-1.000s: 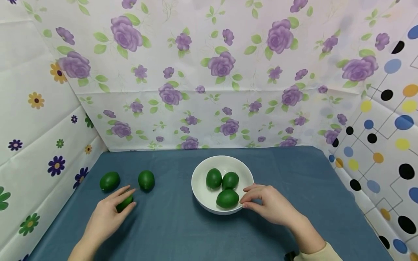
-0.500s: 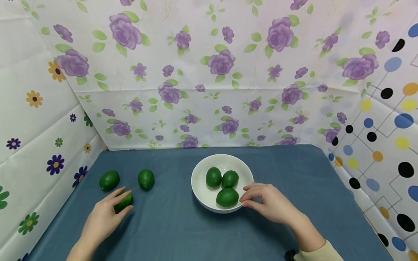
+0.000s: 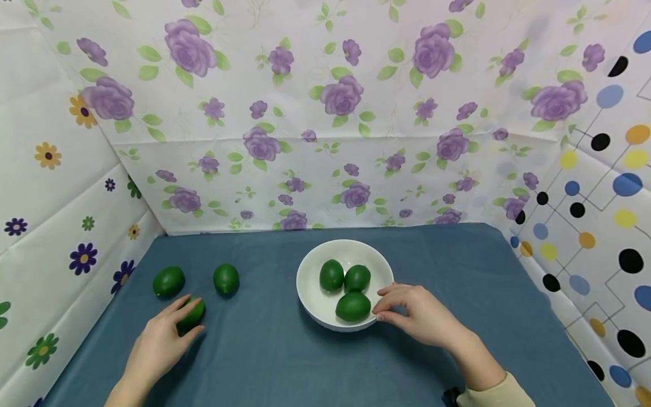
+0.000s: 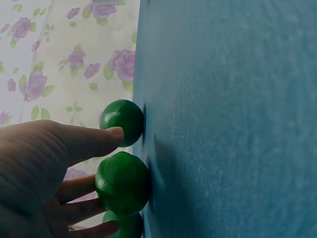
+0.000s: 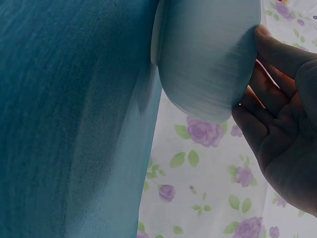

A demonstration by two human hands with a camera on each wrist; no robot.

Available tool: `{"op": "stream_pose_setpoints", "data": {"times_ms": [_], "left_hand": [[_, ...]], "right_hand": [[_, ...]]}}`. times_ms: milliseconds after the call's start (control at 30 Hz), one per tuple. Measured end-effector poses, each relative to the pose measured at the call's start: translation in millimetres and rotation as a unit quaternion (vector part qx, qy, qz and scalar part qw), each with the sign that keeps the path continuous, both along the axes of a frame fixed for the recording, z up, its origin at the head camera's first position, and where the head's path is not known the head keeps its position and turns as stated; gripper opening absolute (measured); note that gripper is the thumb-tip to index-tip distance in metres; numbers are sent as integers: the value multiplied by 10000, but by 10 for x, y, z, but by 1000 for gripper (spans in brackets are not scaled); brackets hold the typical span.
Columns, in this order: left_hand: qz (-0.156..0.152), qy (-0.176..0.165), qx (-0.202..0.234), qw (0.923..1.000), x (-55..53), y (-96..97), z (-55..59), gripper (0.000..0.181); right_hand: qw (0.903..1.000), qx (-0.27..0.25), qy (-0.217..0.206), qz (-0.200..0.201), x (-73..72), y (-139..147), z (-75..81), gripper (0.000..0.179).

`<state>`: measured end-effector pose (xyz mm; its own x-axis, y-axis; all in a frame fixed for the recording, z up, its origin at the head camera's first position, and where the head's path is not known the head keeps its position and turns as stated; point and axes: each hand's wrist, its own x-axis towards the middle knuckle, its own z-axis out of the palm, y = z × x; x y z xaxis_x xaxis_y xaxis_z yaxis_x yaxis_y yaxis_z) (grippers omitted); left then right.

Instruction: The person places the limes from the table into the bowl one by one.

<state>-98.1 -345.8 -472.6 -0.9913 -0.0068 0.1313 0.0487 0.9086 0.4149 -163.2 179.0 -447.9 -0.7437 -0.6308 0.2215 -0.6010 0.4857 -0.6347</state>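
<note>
In the head view, my left hand (image 3: 160,345) is around a green lime (image 3: 192,315) on the blue cloth, fingers on its far side and thumb on its near side. In the left wrist view, a gap shows between the thumb (image 4: 94,141) and that lime (image 4: 123,183), while the fingers reach behind it. My right hand (image 3: 419,316) holds the rim of a white bowl (image 3: 315,308) at its right side. Three limes, a left one (image 3: 331,276), a right one (image 3: 357,278) and a front one (image 3: 353,307), lie in the bowl.
Two more limes, one at the far left (image 3: 169,281) and one beside it (image 3: 226,279), lie beyond my left hand. A blue cloth (image 3: 264,350) covers the table. Patterned sheets (image 3: 305,85) stand around its back and sides.
My left hand's fingers and thumb have drawn slightly back and nearer around the lime. The right hand and bowl have kept their place, while the head view has shifted a little.
</note>
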Motion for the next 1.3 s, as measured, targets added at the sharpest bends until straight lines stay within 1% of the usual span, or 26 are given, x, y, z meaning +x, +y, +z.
{"op": "stream_pose_setpoints", "data": {"times_ms": [200,467,700,933,1133,1300], "left_hand": [[76,5,-24,10000,-6,5,4,66],[242,-155,-62,9996,-16,-8,7,69],[311,-193,-31,9993,-23,-2,-5,68],[486,-336,33,9982,-47,15,4,69],[570,-491,-110,9971,-82,15,22,70],[572,-590,-198,9964,-99,-6,14,70]], "right_hand": [[10000,-44,-9,28,-6,-9,23,12],[10000,-22,-39,1,1,-11,36,13],[10000,-17,-59,-13,5,-7,37,13],[10000,-18,-29,-18,1,-2,35,13],[10000,-6,-23,-31,8,-3,36,13],[10000,-10,-47,-27,8,-3,32,13]]}}
